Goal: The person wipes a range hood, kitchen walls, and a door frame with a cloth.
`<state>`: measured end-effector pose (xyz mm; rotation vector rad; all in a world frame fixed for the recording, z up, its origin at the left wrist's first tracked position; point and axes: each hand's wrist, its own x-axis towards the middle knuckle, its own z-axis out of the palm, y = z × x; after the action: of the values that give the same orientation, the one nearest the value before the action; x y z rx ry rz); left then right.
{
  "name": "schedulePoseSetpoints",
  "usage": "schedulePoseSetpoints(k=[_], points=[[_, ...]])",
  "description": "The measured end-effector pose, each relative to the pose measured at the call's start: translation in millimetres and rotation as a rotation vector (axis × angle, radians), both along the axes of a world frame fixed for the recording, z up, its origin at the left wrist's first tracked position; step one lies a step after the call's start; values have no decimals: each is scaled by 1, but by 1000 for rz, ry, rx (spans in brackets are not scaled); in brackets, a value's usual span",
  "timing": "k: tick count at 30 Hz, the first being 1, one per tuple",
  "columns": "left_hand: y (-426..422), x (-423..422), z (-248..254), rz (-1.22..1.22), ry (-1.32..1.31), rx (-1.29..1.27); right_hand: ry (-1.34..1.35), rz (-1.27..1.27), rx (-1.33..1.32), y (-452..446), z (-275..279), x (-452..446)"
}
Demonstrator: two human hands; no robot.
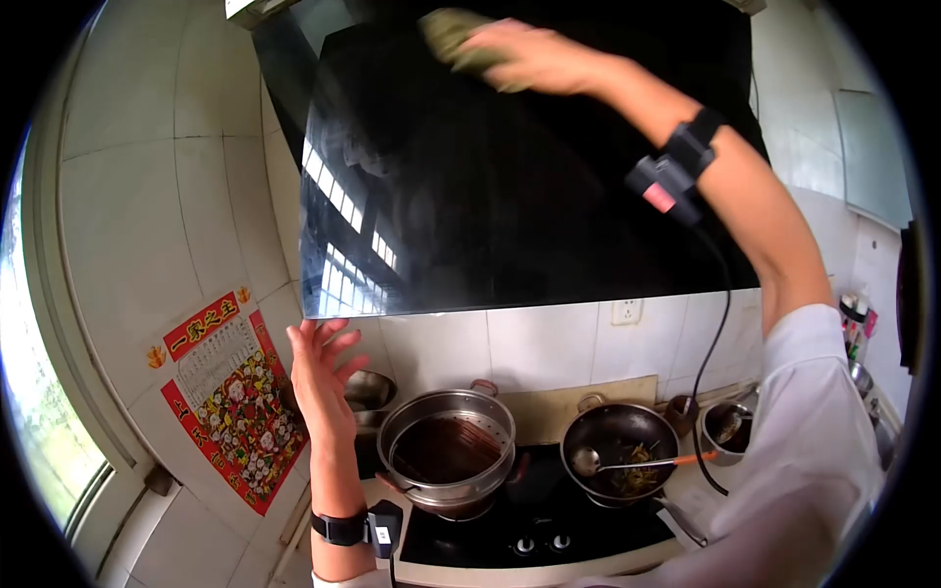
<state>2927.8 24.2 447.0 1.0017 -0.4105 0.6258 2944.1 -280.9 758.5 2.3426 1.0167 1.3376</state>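
A right hand (529,59) is gripping a greenish cloth (451,35) over a black panel (490,216), upper centre; the left hand (324,377), fingers spread, is reaching the panel's lower-left corner. Pot (446,402) and wok (613,426) are sitting lower centre.

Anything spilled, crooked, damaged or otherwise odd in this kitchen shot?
No spill or breakage stands out. One oddity: the wok sits uncovered, with food and a ladle in it, below the black panel where the right hand holds a cloth, leaving it exposed. The wall poster looks slanted, though lens distortion may cause that.
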Motion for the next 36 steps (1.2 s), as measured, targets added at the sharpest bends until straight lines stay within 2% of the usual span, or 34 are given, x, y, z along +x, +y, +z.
schedulePoseSetpoints(k=[2, 4, 5, 6, 7, 8, 11, 13, 14, 17, 20, 22, 25, 28, 30, 32, 33, 34, 35, 36], points=[[9, 4, 4, 4, 30, 83, -196, -161, 214, -96, 55, 18], [14, 7, 7, -46, 16, 11, -412, -403, 402, -203, 96, 39], [17, 8, 9, -59, 9, 14, -346, -492, 584, -233, 104, 38], [20, 11, 9, -72, 4, 20, -306, -540, 658, -241, 102, 32], [24, 18, 9, -120, -6, -35, -398, -611, 735, -257, 108, 45], [27, 20, 10, -143, -16, -23, -377, -690, 858, -237, 105, 45], [35, 29, 10, -244, -12, -7, -442, -691, 776, -174, 114, 80], [42, 31, 12, -287, -33, 34, -455, -566, 614, -74, 110, 106], [44, 32, 12, -303, -35, 52, -310, -545, 675, 25, 78, 77], [47, 34, 13, -342, -42, 64, -275, -307, 437, 143, 53, 104], [50, 38, 11, -422, -44, 52, -317, -173, 141, 171, 21, 110], [49, 37, 12, -408, -46, 55, -247, 6, -65, 186, -46, 72], [54, 38, 11, -504, -60, 39, -101, -8, -138, 188, -162, 7], [61, 42, 4, -594, -106, 72, 171, -17, -37, 185, -213, -39], [64, 41, 7, -605, -129, 139, 112, -85, -176, 178, -193, -32], [67, 43, 8, -631, -135, 147, -194, -77, -278, 164, -141, -2], [67, 42, 9, -630, -129, 139, -182, -87, -75, 170, -110, 7], [68, 39, 11, -625, -123, 143, 57, -109, 190, 173, -76, 10], [69, 40, 9, -647, -124, 140, -121, -152, 135, 161, -59, 34], [70, 42, 9, -667, -133, 137, -180, -190, 151, 165, -66, 40]])
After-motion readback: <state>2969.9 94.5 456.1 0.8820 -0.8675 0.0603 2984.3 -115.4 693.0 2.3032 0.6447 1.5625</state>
